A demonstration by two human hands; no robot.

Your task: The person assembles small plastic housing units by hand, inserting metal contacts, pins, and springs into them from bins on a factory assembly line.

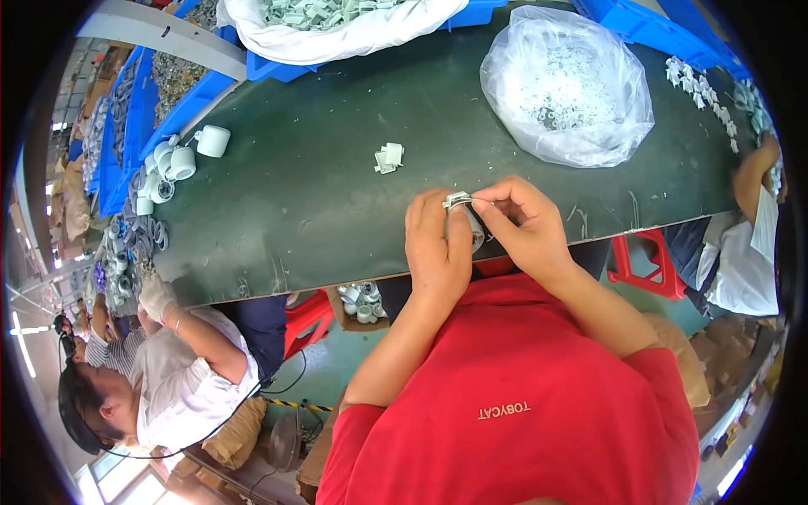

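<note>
Near the front edge of the table, my left hand (439, 251) is closed round a small pale green plastic part (457, 199), which shows above its fingertips. My right hand (535, 234) pinches at that part's right side. Something thin and wire-like runs between the fingertips there; its kind is too small to tell. Below, between my hands, a grey-white rounded piece (477, 236) shows with a dark curved line beside it, mostly hidden. A little pile of pale green plastic parts (389, 157) lies on the dark green table (311, 177) beyond my left hand.
A clear bag (566, 84) of small translucent pieces lies at the far right. White cup-shaped fittings (177, 162) cluster at left. Blue bins (282, 67) line the back, one with a white sack (337, 46) of pale green parts. Co-workers sit at both sides.
</note>
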